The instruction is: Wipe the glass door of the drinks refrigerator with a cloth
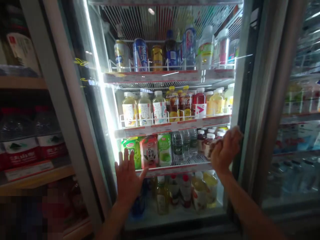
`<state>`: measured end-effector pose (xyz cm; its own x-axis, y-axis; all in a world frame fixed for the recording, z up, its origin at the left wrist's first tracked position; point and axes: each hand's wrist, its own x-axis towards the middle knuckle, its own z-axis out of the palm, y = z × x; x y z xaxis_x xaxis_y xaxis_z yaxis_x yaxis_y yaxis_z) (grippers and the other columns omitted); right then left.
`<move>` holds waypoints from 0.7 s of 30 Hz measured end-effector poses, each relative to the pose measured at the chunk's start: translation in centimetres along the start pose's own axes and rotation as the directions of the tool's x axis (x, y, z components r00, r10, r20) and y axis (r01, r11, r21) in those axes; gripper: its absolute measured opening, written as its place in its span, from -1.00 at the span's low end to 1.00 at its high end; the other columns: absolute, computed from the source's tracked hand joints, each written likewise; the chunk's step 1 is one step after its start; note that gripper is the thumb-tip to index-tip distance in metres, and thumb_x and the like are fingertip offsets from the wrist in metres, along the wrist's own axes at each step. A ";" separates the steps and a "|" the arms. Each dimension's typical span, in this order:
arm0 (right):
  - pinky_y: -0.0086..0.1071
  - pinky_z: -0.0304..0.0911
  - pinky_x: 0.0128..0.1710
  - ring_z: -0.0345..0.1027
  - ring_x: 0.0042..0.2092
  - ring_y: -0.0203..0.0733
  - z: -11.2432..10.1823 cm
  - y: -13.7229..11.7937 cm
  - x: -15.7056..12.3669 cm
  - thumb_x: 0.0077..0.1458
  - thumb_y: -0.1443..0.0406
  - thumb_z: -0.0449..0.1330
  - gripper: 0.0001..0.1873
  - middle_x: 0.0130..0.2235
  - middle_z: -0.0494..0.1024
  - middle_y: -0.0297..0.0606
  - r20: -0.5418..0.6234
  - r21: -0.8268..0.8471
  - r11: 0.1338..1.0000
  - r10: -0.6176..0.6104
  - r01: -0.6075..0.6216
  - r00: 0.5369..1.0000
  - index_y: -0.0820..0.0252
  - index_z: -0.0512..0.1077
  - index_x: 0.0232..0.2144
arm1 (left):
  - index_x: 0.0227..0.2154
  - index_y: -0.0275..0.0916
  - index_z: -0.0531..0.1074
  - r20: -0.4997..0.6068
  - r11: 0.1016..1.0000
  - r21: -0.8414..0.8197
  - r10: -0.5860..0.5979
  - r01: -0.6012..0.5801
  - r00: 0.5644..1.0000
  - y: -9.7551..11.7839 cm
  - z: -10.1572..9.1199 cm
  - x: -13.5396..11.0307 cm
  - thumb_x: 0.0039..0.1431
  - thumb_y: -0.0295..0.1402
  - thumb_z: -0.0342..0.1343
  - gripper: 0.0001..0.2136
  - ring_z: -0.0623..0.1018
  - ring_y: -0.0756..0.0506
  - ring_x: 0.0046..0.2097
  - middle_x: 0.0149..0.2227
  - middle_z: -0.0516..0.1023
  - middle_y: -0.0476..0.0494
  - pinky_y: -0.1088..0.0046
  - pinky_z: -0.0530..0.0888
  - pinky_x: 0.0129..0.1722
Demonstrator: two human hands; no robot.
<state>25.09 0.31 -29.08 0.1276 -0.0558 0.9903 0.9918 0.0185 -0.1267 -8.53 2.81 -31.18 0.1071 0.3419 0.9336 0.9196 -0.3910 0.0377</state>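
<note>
My left hand (128, 178) is spread with its fingers up, apparently flat against the glass door (178, 218) of a lit drinks fridge. Behind its fingertips stand a green bottle (135, 150) and a red bottle (149, 151). My right hand (225, 151) is closed around a crumpled, pale cloth (237, 131) near the door's right side. Part of the cloth bulges out on the left of that hand. Small dark bottles with white caps (208, 141) show beside it through the glass. Whether the cloth touches the pane is hard to tell.
Wire shelves with red-and-white label strips (172, 126) hold cans, tea bottles (130, 110) and water bottles (178, 146). A metal door frame (270, 100) borders the right, with another fridge beyond. On the left, shelves (25, 83) carry wrapped bottle packs (22, 146).
</note>
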 end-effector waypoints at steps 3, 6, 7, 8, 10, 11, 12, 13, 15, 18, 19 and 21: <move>0.09 -0.02 0.22 -0.07 0.33 0.03 -0.2 -0.8 -0.1 0.14 0.36 -0.02 -0.32 0.33 0.06 -0.12 0.132 0.076 0.964 -0.262 0.254 0.956 -0.01 -0.02 0.29 | 0.33 -0.11 -0.32 -0.008 1.000 -0.011 -0.007 0.007 1.000 -0.1 -0.1 0.1 0.22 -0.11 0.00 -0.24 -0.07 -0.31 0.36 0.36 -0.09 -0.28 -0.08 0.04 0.26; 0.08 -0.01 0.20 0.02 0.30 0.03 -0.3 0.3 1.6 0.14 0.37 -0.06 -0.34 0.30 0.13 -0.08 0.066 0.017 0.983 -0.184 0.183 0.981 0.06 -0.02 0.30 | 0.33 -0.08 -0.31 -0.027 1.000 -0.018 0.013 -0.014 1.000 -0.2 -0.4 0.6 0.21 -0.11 0.01 -0.24 -0.05 -0.31 0.36 0.36 -0.08 -0.25 -0.07 0.02 0.27; 0.10 0.03 0.17 0.01 0.30 0.08 -0.4 0.8 2.3 0.15 0.38 -0.09 -0.35 0.30 0.10 0.02 -0.025 -0.022 0.997 -0.074 0.073 0.997 0.16 -0.03 0.30 | 0.33 -0.08 -0.31 -0.032 1.000 -0.019 0.014 -0.015 0.999 -0.1 -0.4 1.0 0.21 -0.10 0.00 -0.24 -0.05 -0.31 0.36 0.37 -0.09 -0.25 -0.07 0.02 0.27; 0.12 0.07 0.13 -0.01 0.30 0.14 -0.3 1.2 3.0 0.15 0.37 -0.11 -0.36 0.30 0.06 0.11 -0.102 -0.043 0.999 0.011 -0.015 0.995 0.25 -0.02 0.30 | 0.33 -0.08 -0.31 -0.039 1.000 -0.021 0.013 -0.013 0.999 0.0 -0.5 1.4 0.21 -0.09 0.00 -0.24 -0.05 -0.31 0.36 0.37 -0.09 -0.26 -0.07 0.02 0.27; 0.09 0.11 0.11 -0.01 0.30 0.16 -0.3 1.2 3.7 0.16 0.34 -0.09 -0.39 0.30 0.07 0.13 -0.125 -0.048 0.998 0.023 -0.030 0.992 0.26 0.05 0.27 | 0.33 -0.11 -0.30 -0.050 0.999 -0.031 0.012 -0.014 0.999 0.3 -0.5 2.4 0.20 -0.05 0.01 -0.22 -0.06 -0.32 0.36 0.37 -0.12 -0.28 -0.08 0.00 0.27; 0.07 0.09 0.14 -0.01 0.30 0.12 -0.2 0.8 3.7 0.15 0.33 -0.06 -0.40 0.29 0.11 0.06 -0.061 -0.038 0.998 -0.061 0.059 0.996 0.19 0.09 0.26 | 0.33 -0.12 -0.29 -0.052 0.999 -0.037 0.014 -0.015 0.999 0.6 -0.5 3.0 0.19 -0.04 0.00 -0.22 -0.07 -0.32 0.36 0.37 -0.12 -0.29 -0.08 -0.01 0.27; 0.05 0.06 0.18 0.00 0.30 0.07 -0.2 0.4 3.7 0.15 0.32 -0.03 -0.41 0.28 0.15 -0.05 0.023 -0.013 0.984 -0.177 0.178 0.984 0.09 0.11 0.24 | 0.33 -0.13 -0.27 -0.056 0.999 -0.044 0.016 -0.018 0.998 0.8 -0.4 3.5 0.19 -0.02 0.00 -0.22 -0.07 -0.33 0.36 0.37 -0.13 -0.30 -0.09 -0.01 0.27; 0.03 0.01 0.21 0.02 0.30 0.01 -0.1 0.0 3.7 0.15 0.32 -0.01 -0.41 0.28 0.18 -0.15 0.095 0.021 0.958 -0.285 0.285 0.954 0.00 0.12 0.24 | 0.33 -0.15 -0.26 -0.059 0.999 -0.048 0.016 -0.019 0.998 1.0 -0.4 4.0 0.19 -0.01 -0.01 -0.22 -0.07 -0.33 0.36 0.37 -0.13 -0.32 -0.09 -0.02 0.27; 0.06 -0.05 0.24 0.05 0.29 -0.02 0.0 -0.2 4.1 0.15 0.34 -0.02 -0.40 0.28 0.18 -0.20 0.133 0.044 0.939 -0.344 0.341 0.930 -0.03 0.09 0.25 | 0.33 -0.18 -0.24 -0.057 0.999 -0.047 0.010 -0.013 0.998 1.1 -0.3 4.8 0.19 0.02 -0.04 -0.22 -0.07 -0.33 0.36 0.36 -0.12 -0.35 -0.11 -0.03 0.27; 0.14 0.01 0.17 -0.01 0.30 0.12 0.4 0.0 5.4 0.16 0.35 -0.07 -0.41 0.31 0.08 0.00 -0.070 -0.032 0.999 -0.025 0.023 0.997 0.17 0.09 0.26 | 0.33 -0.21 -0.21 -0.045 0.999 -0.030 0.011 -0.012 0.999 0.9 -0.3 5.3 0.17 0.08 -0.07 -0.21 -0.07 -0.35 0.36 0.36 -0.10 -0.39 -0.13 -0.03 0.26; 0.14 0.03 0.15 -0.05 0.31 0.16 0.5 -0.1 5.9 0.17 0.35 -0.08 -0.41 0.32 0.05 0.03 -0.102 -0.034 0.998 0.041 -0.045 0.994 0.21 0.09 0.26 | 0.33 -0.21 -0.21 -0.047 1.000 -0.025 0.014 -0.015 0.999 0.8 -0.3 5.3 0.17 0.08 -0.08 -0.21 -0.08 -0.35 0.36 0.36 -0.10 -0.39 -0.13 -0.03 0.26; 0.14 0.00 0.18 -0.09 0.33 0.15 0.6 -0.8 6.4 0.16 0.35 -0.07 -0.39 0.33 0.04 -0.03 -0.020 0.004 0.998 -0.061 0.061 0.998 0.15 0.06 0.27 | 0.33 -0.20 -0.22 -0.062 1.000 -0.018 0.024 -0.025 0.998 0.5 -0.4 5.3 0.18 0.08 -0.08 -0.22 -0.08 -0.34 0.36 0.36 -0.10 -0.39 -0.12 -0.02 0.26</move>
<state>25.09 0.54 -22.56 0.0675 -0.0771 0.9947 0.9976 0.0193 -0.0662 -7.61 4.06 -26.08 0.1055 0.2786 0.9546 0.9096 -0.4150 0.0206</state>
